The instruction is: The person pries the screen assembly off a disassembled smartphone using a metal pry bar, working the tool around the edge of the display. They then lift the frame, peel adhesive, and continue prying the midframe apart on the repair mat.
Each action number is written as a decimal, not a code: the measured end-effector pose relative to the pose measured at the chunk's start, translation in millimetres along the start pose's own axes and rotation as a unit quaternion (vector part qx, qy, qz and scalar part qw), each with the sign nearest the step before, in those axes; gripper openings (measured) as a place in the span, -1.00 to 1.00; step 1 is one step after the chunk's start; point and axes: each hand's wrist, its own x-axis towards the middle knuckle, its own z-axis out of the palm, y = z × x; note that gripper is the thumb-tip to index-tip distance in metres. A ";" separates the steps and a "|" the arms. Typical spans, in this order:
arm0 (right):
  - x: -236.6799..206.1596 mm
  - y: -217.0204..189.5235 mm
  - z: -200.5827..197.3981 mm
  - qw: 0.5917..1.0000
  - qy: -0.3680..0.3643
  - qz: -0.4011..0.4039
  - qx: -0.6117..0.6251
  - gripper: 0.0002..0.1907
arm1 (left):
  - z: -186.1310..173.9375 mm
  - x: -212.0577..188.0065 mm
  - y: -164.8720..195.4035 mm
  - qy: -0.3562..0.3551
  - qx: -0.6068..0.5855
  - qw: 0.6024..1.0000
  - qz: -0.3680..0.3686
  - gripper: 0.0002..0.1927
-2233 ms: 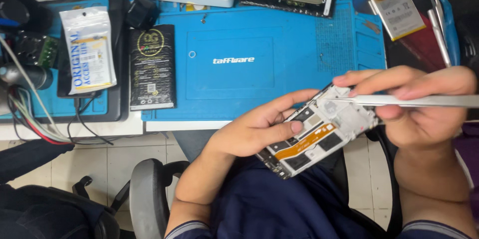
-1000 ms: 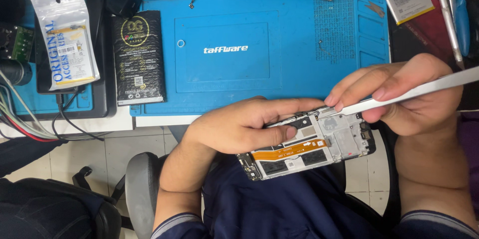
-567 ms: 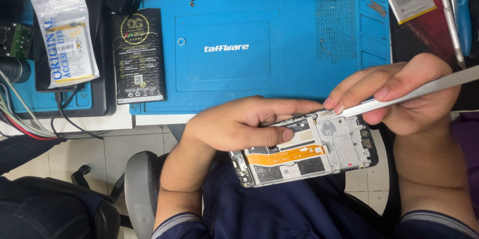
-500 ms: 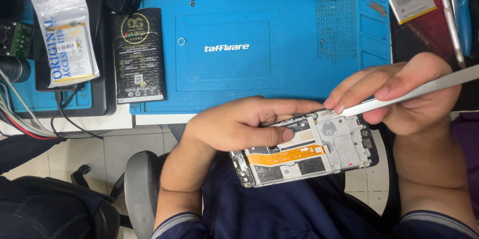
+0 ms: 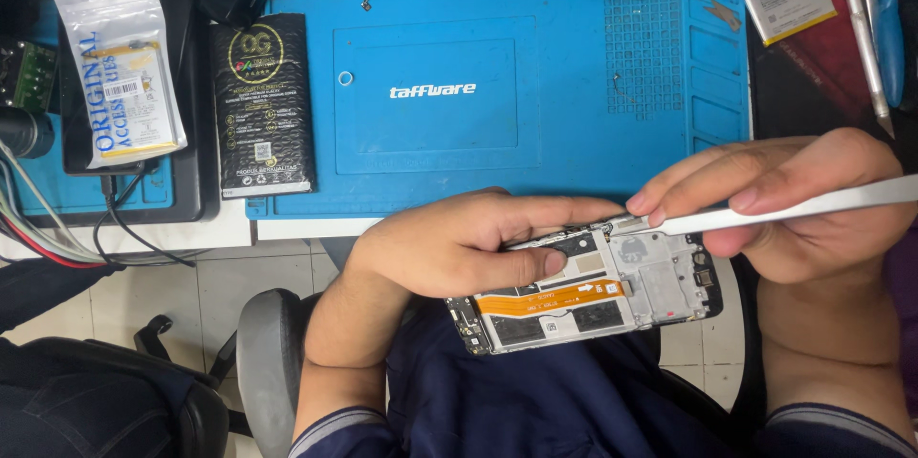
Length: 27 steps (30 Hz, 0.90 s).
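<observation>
Your left hand (image 5: 459,248) and right hand (image 5: 803,205) are bare: no gloves, rings or watch. Forearms bare too, with short dark navy sleeves ending in a thin pale striped hem, one just below each forearm. Same navy fabric covers your torso and lap, below the left hand between both arms.

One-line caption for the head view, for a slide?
Left hand steadies an opened phone frame while right hand works metal tweezers at its top edge, over a blue repair mat.
</observation>
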 end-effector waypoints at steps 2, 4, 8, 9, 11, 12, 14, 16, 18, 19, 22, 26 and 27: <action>0.2 -0.5 -0.3 1.000 -0.004 0.008 0.012 -0.73 | -0.5 0.8 0.6 -0.006 0.004 1.000 -0.004 -0.42; 0.0 -0.7 0.0 1.000 -0.003 0.015 0.026 -0.73 | -1.5 1.5 1.2 -0.012 0.006 1.000 -0.006 -0.42; -0.6 1.8 -0.2 0.999 -0.007 0.013 0.049 -0.72 | -2.4 2.2 1.5 -0.016 0.010 1.000 -0.009 -0.42; -0.6 2.9 -0.7 0.998 -0.014 0.011 0.052 -0.72 | -2.4 2.6 1.3 -0.017 0.007 1.000 -0.011 -0.41; -0.2 5.8 -2.8 0.998 -0.029 0.006 0.058 -0.72 | -2.2 2.3 1.4 -0.017 0.003 1.000 -0.010 -0.42; -0.5 7.0 -3.0 0.998 -0.029 0.008 0.064 -0.72 | -1.8 1.4 1.6 -0.016 0.002 1.000 -0.008 -0.42; -0.9 10.0 -3.2 0.997 -0.028 0.012 0.077 -0.72 | -1.6 0.5 1.2 -0.014 -0.006 1.000 -0.009 -0.43; -1.1 12.5 -3.2 0.996 -0.031 0.005 0.084 -0.72 | -2.0 0.0 0.7 -0.011 -0.018 1.000 -0.017 -0.42; -1.5 13.6 -2.5 0.996 -0.033 -0.002 0.084 -0.72 | -2.3 -1.2 0.0 -0.012 -0.022 1.000 -0.015 -0.42; -1.8 13.7 -2.0 0.996 -0.031 -0.007 0.079 -0.71 | -2.8 -1.5 -0.4 -0.013 -0.024 1.000 -0.014 -0.42; -1.6 14.1 0.4 0.997 -0.018 -0.011 0.076 -0.69 | -4.4 -3.7 -0.3 -0.021 -0.037 0.999 -0.001 -0.43; 0.9 16.8 3.1 0.995 -0.016 -0.018 0.092 -0.70 | -5.5 -3.7 1.3 -0.017 -0.058 0.998 -0.011 -0.43; 1.4 17.1 3.2 0.993 -0.018 -0.016 0.115 -0.71 | -5.8 -4.6 2.3 -0.013 -0.047 0.999 -0.021 -0.43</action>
